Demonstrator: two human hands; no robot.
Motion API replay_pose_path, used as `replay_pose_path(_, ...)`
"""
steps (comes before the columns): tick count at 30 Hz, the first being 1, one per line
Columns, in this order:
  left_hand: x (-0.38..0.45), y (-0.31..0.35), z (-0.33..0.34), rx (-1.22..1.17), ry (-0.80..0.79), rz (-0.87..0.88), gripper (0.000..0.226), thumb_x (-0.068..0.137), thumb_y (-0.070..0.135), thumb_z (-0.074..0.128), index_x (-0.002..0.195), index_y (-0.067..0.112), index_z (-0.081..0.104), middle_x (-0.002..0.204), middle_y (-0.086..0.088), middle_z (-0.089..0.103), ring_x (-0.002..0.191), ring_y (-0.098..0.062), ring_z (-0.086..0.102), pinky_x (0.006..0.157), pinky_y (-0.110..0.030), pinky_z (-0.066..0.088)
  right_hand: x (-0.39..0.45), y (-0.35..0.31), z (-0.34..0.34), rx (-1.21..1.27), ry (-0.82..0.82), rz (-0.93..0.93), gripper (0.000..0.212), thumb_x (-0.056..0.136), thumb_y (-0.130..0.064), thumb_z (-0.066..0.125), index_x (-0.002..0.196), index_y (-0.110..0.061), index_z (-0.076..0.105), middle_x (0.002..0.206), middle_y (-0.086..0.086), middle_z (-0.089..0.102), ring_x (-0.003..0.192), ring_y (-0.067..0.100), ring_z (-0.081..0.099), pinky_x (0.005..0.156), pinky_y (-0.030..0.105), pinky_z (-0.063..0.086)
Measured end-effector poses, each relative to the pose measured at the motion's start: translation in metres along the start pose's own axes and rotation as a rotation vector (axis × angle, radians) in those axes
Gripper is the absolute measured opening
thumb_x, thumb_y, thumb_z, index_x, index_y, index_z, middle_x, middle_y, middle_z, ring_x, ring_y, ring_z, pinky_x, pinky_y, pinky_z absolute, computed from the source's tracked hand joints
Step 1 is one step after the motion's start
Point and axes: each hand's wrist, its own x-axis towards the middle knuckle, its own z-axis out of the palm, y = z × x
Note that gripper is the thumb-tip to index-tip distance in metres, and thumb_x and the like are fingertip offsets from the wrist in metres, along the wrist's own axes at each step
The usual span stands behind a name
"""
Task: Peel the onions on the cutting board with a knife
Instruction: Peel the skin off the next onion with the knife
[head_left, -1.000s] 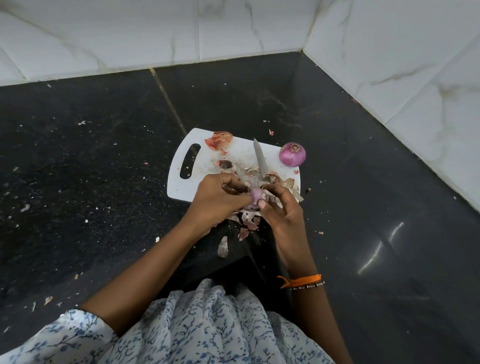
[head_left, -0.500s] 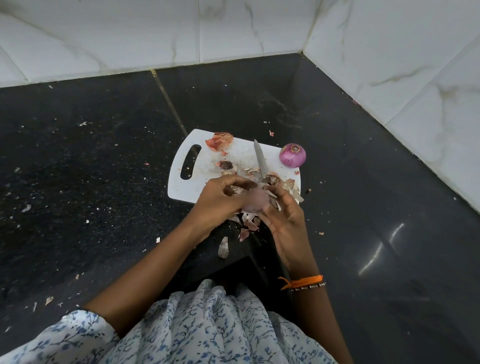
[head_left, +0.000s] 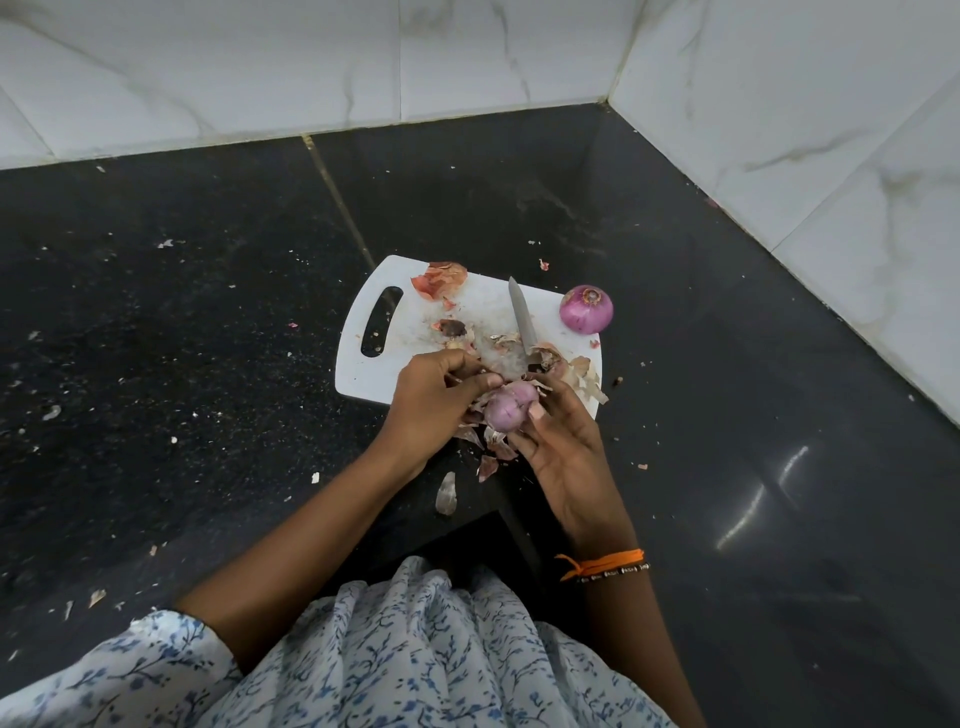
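Observation:
A pale purple onion (head_left: 510, 406) is held between both hands over the near edge of the white cutting board (head_left: 374, 376). My left hand (head_left: 431, 402) grips its left side, thumb on top, with loose skin under the fingers. My right hand (head_left: 558, 441) holds it from the right, thumb against it. The knife (head_left: 521, 318) lies on the board with its blade pointing away; its handle end is hidden behind my hands. A second, darker purple onion (head_left: 586, 309) sits at the board's far right corner.
Onion skins (head_left: 440, 279) lie on the board, more are heaped at its right edge (head_left: 579, 371) and on the black counter near me (head_left: 447, 493). White marble walls (head_left: 779, 130) close the corner behind and to the right.
The onion has turned in my hands and more of its pale peeled surface now shows. My left thumb has shifted over its top. The knife and the other onion have not moved.

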Motion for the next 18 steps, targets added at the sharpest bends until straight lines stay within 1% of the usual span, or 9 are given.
replay_pose_path(4, -0.0004, -0.0012, 0.0015, 0.001, -0.014, 0.010, 0.009, 0.086, 0.008, 0.065, 0.090, 0.001, 0.070, 0.090, -0.015, 0.068, 0.081, -0.020, 0.066, 0.060, -0.028, 0.057, 0.0005, 0.0005, -0.0002, 0.003, -0.002, -0.006, 0.030, 0.080, -0.008, 0.060, 0.110, -0.012, 0.059, 0.107, 0.006, 0.068, 0.099, 0.021, 0.066, 0.081, 0.029, 0.056)
replay_pose_path(6, 0.0001, -0.0008, 0.0009, -0.003, -0.012, -0.001, 0.011, 0.087, 0.008, 0.063, 0.092, 0.000, 0.069, 0.091, -0.017, 0.068, 0.075, -0.018, 0.066, 0.057, -0.027, 0.057, -0.0002, 0.0001, -0.0010, 0.043, -0.004, 0.009, 0.030, 0.082, -0.009, 0.057, 0.112, -0.009, 0.058, 0.108, 0.010, 0.065, 0.098, 0.026, 0.065, 0.085, 0.034, 0.056)
replay_pose_path(8, -0.0002, 0.0004, -0.0006, -0.020, 0.005, -0.028, 0.012, 0.090, 0.009, 0.061, 0.094, 0.001, 0.069, 0.091, -0.018, 0.069, 0.065, -0.014, 0.066, 0.057, -0.030, 0.058, -0.0012, -0.0005, -0.0027, 0.083, -0.008, 0.019, 0.029, 0.084, -0.010, 0.055, 0.113, -0.008, 0.057, 0.107, 0.011, 0.064, 0.098, 0.028, 0.064, 0.093, 0.043, 0.052)
replay_pose_path(10, -0.0013, 0.0019, -0.0016, -0.070, 0.008, -0.030, 0.013, 0.092, 0.013, 0.058, 0.091, 0.009, 0.071, 0.090, -0.014, 0.071, 0.065, -0.015, 0.066, 0.059, -0.030, 0.058, -0.0013, -0.0005, -0.0041, 0.086, -0.009, 0.010, 0.028, 0.083, -0.009, 0.056, 0.111, -0.011, 0.059, 0.107, 0.010, 0.064, 0.100, 0.026, 0.063, 0.097, 0.046, 0.049)
replay_pose_path(11, -0.0023, 0.0030, -0.0015, -0.087, -0.010, -0.026, 0.012, 0.091, 0.016, 0.060, 0.088, 0.016, 0.072, 0.088, -0.009, 0.072, 0.070, -0.016, 0.068, 0.060, -0.030, 0.058, -0.0013, -0.0004, -0.0042, 0.081, -0.014, 0.000, 0.028, 0.083, -0.008, 0.057, 0.110, -0.012, 0.060, 0.108, 0.010, 0.064, 0.100, 0.025, 0.064, 0.097, 0.044, 0.050)
replay_pose_path(13, -0.0049, 0.0059, -0.0005, -0.035, -0.093, -0.013, 0.003, 0.082, 0.028, 0.070, 0.083, 0.026, 0.073, 0.084, 0.004, 0.072, 0.078, -0.012, 0.068, 0.060, -0.025, 0.056, -0.0012, -0.0002, -0.0035, 0.054, -0.039, -0.030, 0.030, 0.082, -0.007, 0.062, 0.111, -0.014, 0.061, 0.111, 0.010, 0.063, 0.102, 0.022, 0.064, 0.091, 0.037, 0.054)
replay_pose_path(14, -0.0055, 0.0063, 0.0007, 0.021, -0.136, -0.006, 0.010, 0.076, 0.033, 0.076, 0.084, 0.028, 0.073, 0.083, 0.008, 0.072, 0.079, -0.008, 0.068, 0.062, -0.023, 0.056, -0.0012, 0.0000, -0.0035, 0.022, -0.049, -0.045, 0.033, 0.080, -0.008, 0.064, 0.112, -0.013, 0.060, 0.111, 0.010, 0.064, 0.103, 0.022, 0.064, 0.089, 0.035, 0.054)
replay_pose_path(16, -0.0064, 0.0065, 0.0030, 0.076, -0.160, -0.025, 0.024, 0.067, 0.033, 0.082, 0.086, 0.026, 0.071, 0.082, 0.009, 0.072, 0.078, -0.006, 0.068, 0.067, -0.024, 0.057, -0.0014, 0.0003, -0.0046, -0.051, -0.051, -0.059, 0.037, 0.079, -0.007, 0.066, 0.115, -0.009, 0.057, 0.109, 0.010, 0.066, 0.102, 0.023, 0.064, 0.088, 0.033, 0.054)
replay_pose_path(18, -0.0062, 0.0073, 0.0030, 0.015, -0.147, -0.082, 0.028, 0.066, 0.023, 0.084, 0.088, 0.016, 0.070, 0.082, 0.001, 0.072, 0.074, -0.011, 0.068, 0.065, -0.027, 0.058, -0.0016, 0.0007, -0.0068, -0.098, -0.043, -0.053, 0.039, 0.080, -0.003, 0.065, 0.118, -0.006, 0.056, 0.109, 0.011, 0.067, 0.100, 0.025, 0.064, 0.086, 0.033, 0.054)
